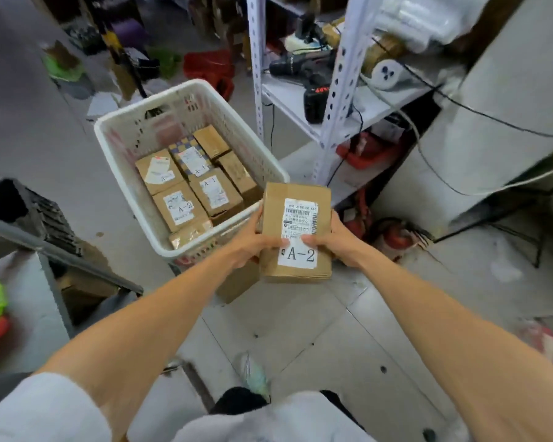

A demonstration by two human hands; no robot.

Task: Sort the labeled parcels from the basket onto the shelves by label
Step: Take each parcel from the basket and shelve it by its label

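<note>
Parcel (296, 232) labelled "A-2" is gripped by left hand (253, 242) and right hand (334, 239); basket (122, 129) parcels read "A-2", "A 1".

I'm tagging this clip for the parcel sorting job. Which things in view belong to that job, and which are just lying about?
Job: held A-2 parcel, gripped by left hand and right hand; basket; the parcels inside it, such as the A-1 parcel.
Lying about: drill; power strip; red crate.
</note>
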